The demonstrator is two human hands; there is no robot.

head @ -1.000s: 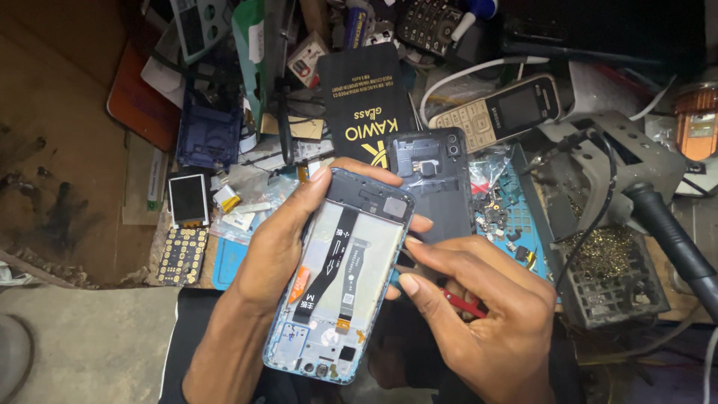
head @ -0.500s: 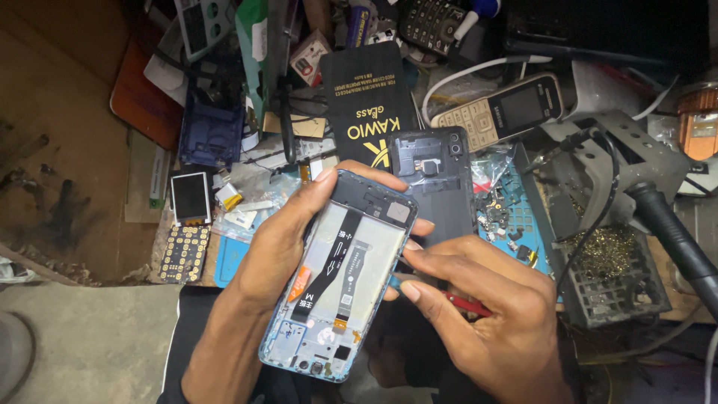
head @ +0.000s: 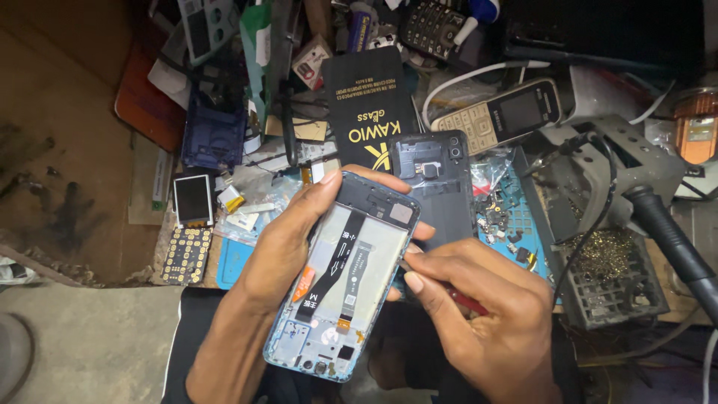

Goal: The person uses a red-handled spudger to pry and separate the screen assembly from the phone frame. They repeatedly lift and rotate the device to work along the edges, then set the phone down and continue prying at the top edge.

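Note:
My left hand (head: 280,243) holds an opened smartphone (head: 340,280) with a light blue frame, its back off, black flex cables and an orange tab showing inside. The fingers wrap around its top and right edge. My right hand (head: 479,314) is shut on a thin red-handled tool (head: 462,299), whose tip sits at the phone's right edge. Just behind the phone, a dark back cover (head: 437,183) with a camera cutout lies on the bench.
A cluttered bench: a black flat package (head: 366,105), a grey keypad phone (head: 497,116), a small screen with a keypad board (head: 191,217), a blue mat with screws (head: 508,224), a soldering iron handle (head: 669,232) over a brass-wool holder (head: 609,277), and a bare cardboard surface (head: 67,150) at left.
The phone has tilted and shifted slightly down-left in my left hand. My right hand stays at the phone's right edge with the tool.

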